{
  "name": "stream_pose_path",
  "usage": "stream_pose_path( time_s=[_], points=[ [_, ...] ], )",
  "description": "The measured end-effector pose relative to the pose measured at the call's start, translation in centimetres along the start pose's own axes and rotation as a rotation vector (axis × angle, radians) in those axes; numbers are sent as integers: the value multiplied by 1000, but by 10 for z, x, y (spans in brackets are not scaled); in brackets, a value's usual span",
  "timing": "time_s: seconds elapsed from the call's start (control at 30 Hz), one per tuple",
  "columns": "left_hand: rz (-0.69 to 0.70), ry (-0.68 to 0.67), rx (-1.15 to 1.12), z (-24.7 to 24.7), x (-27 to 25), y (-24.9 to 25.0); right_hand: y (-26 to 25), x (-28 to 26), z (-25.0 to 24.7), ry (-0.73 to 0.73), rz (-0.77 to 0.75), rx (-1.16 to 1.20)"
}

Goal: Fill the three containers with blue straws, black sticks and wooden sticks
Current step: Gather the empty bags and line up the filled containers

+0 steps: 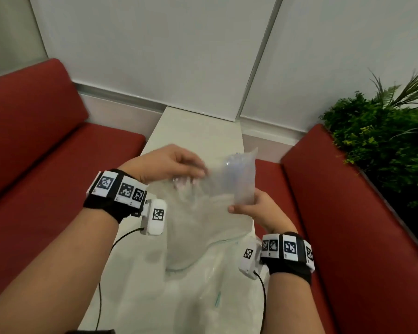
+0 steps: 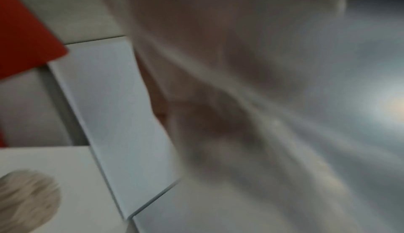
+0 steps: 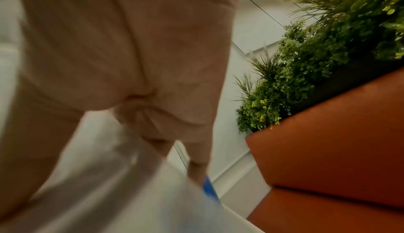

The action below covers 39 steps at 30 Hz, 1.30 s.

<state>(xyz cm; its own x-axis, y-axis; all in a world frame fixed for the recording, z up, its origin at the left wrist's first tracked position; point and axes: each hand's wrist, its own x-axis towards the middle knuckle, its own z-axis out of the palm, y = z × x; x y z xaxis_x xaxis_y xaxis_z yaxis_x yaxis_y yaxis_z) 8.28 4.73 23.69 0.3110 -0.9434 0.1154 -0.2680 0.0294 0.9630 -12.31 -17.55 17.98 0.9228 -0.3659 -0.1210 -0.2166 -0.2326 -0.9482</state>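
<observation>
Both forearms reach in from the near edge. Left hand (image 1: 169, 162) pinches the top of a clear plastic bag (image 1: 203, 213), its grip closed on the film; right hand (image 1: 253, 210) grips a smaller packet (image 1: 239, 174) of faintly blue straws, held above the white bench (image 1: 196, 126) between red seats (image 1: 46, 150).
</observation>
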Motion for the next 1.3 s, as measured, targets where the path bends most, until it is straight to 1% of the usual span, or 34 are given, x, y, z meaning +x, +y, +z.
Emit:
stream_pose_path(
  time_s=[0.03,0.07,0.1,0.13,0.17,0.2,0.23,0.27,0.3,0.33,0.43,0.47,0.5,0.57,0.6,0.67,0.7,0.73,0.77,0.8,0.83,0.87,0.9,0.93,0.97,1.07,1.1,1.13,1.17,1.2,1.23,1.27,1.3],
  points=[
    [10,229,-122,-4,-2,-1,3,-5,0,49,-2,40],
    [4,422,-284,-7,-4,-4,7,-9,-2,95,-12,112],
    [-20,503,-453,-11,-7,-9,9,-14,-6,131,-29,216],
    [-68,469,-567,-13,-11,-17,9,-17,-9,157,-51,325],
    [-112,348,-605,-11,-15,-26,8,-20,-11,176,-80,427],
    [-143,185,-595,-4,-19,-35,8,-21,-12,195,-102,506],
    [-143,13,-560,4,-22,-43,9,-21,-13,210,-117,560],
    [-128,-102,-514,14,-22,-49,9,-22,-11,224,-124,580],
    [-120,-125,-474,22,-20,-52,11,-23,-10,230,-128,593],
    [-136,-75,-461,27,-18,-52,15,-24,-10,235,-126,611],
    [-123,184,-412,33,-9,-52,28,-31,-12,228,-112,617],
    [-121,248,-384,32,-9,-53,32,-34,-13,239,-118,586],
    [-133,281,-371,31,-8,-54,39,-38,-14,259,-127,543],
    [-155,282,-350,30,-7,-55,48,-48,-18,281,-115,480],
    [-157,266,-297,30,-6,-55,53,-53,-22,310,-101,448],
    [-143,195,-117,31,-1,-49,64,-58,-36,461,-57,288],
    [-132,130,-37,35,3,-43,63,-60,-42,509,-51,224],
    [-122,41,36,40,8,-35,59,-60,-45,479,-81,218],
    [-109,-78,111,47,14,-27,52,-59,-45,373,-120,217],
    [-99,-211,181,57,21,-20,46,-55,-42,230,-138,204],
    [-88,-328,239,68,28,-14,41,-50,-36,83,-98,150],
    [-77,-407,280,79,36,-9,39,-46,-27,-56,-44,97],
    [-71,-434,288,91,43,-5,40,-44,-19,-188,22,62],
    [-67,-395,249,100,49,-3,44,-43,-12,-254,81,82],
    [-61,-285,153,105,56,-2,49,-44,-8,-224,109,156],
    [-38,214,-238,106,69,-13,86,-60,-11,135,131,470],
    [-43,317,-298,106,71,-22,100,-66,-13,246,150,537],
    [-67,355,-315,110,71,-32,115,-71,-12,343,188,547],
    [-113,339,-301,117,70,-44,130,-74,-9,434,249,503],
    [-187,284,-250,128,70,-59,144,-77,-3,520,325,422],
    [-289,203,-165,142,69,-75,158,-76,4,587,403,317],
    [-407,100,-44,159,66,-93,171,-74,14,624,478,213],
    [-536,-21,83,178,63,-113,183,-70,24,639,585,101]
  ],
)
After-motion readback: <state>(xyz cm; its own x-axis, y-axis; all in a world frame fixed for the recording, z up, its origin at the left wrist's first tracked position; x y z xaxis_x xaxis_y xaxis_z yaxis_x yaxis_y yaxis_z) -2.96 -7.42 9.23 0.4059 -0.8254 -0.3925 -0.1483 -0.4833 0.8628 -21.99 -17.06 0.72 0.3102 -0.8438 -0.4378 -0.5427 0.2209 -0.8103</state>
